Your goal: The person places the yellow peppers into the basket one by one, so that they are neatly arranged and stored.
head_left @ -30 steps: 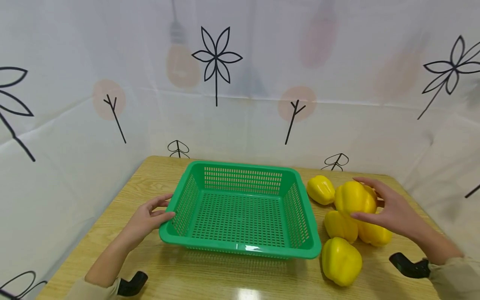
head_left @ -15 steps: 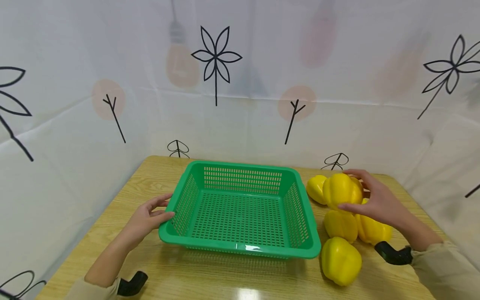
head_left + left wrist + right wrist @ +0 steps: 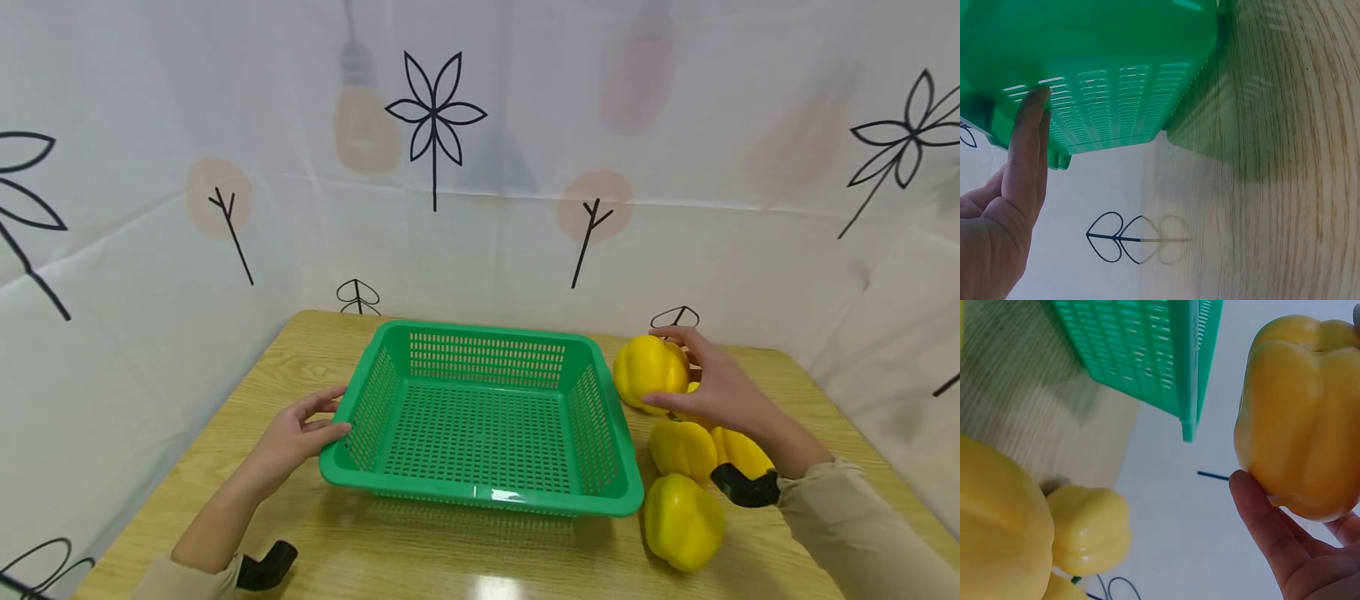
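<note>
A rectangular green plastic basket (image 3: 480, 492) stands on the wooden table, its slotted floor visible. At its left rim, my left hand (image 3: 288, 433) has the thumb over the edge, while fingers (image 3: 1025, 144) lie against the outer wall in the left wrist view. My right hand (image 3: 716, 387) grips a yellow bell pepper (image 3: 648, 371) just beyond the basket's right rim; the right wrist view shows this bell pepper (image 3: 1304, 419) held between thumb and fingers. Several more yellow bell peppers (image 3: 684, 523) lie right of the basket, some partly hidden by the right hand.
The light wood table (image 3: 225, 458) carries everything. A white cloth (image 3: 495, 250) printed with plant drawings hangs behind it and along the sides. Black wrist mounts (image 3: 266, 567) stick out from both sleeves.
My right hand has carried the gripped bell pepper left and slightly away, from above the other peppers to the basket's right rim. The left hand and the basket stay put.
</note>
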Demonstrator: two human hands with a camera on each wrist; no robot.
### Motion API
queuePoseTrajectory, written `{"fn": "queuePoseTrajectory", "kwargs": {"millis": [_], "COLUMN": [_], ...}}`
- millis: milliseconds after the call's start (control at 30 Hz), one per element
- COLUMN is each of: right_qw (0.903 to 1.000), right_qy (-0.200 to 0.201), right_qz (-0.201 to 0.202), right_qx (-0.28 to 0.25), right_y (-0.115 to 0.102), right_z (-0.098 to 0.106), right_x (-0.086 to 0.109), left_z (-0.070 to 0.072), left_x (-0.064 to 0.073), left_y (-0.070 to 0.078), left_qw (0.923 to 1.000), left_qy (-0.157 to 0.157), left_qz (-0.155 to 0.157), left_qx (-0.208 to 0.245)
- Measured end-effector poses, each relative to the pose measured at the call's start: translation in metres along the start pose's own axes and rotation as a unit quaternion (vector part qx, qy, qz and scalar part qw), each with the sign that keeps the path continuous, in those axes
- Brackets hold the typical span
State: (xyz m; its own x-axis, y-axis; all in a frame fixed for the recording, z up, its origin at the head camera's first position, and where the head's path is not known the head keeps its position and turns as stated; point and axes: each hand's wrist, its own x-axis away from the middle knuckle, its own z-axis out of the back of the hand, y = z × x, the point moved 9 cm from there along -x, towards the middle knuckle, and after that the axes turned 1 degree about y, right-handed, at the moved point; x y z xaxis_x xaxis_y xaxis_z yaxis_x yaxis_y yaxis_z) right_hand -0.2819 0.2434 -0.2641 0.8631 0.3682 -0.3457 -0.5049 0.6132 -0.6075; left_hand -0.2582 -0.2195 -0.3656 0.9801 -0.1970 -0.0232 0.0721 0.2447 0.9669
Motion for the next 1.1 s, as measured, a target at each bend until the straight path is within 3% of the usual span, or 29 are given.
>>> {"fn": "queuePoseTrajectory", "kwargs": {"millis": [233, 733, 1100], "right_qw": [0.9991, 0.9988, 0.9995], "right_qy": [-0.020, -0.017, -0.023], "right_qz": [-0.024, -0.024, 0.007], "right_qx": [-0.029, -0.039, -0.022], "right_y": [-0.002, -0.013, -0.029], "right_z": [-0.011, -0.030, -0.046], "right_x": [-0.009, -0.033, -0.054], "left_z": [-0.001, -0.002, 0.001], "left_x": [-0.001, -0.002, 0.000], "left_y": [0.000, 0.000, 0.000], "left_qw": [1.0000, 1.0000, 1.0000], "left_qy": [-0.003, -0.007, -0.003], "left_qz": [-0.001, 0.003, 0.003], "left_qx": [-0.003, 0.006, -0.001]}}
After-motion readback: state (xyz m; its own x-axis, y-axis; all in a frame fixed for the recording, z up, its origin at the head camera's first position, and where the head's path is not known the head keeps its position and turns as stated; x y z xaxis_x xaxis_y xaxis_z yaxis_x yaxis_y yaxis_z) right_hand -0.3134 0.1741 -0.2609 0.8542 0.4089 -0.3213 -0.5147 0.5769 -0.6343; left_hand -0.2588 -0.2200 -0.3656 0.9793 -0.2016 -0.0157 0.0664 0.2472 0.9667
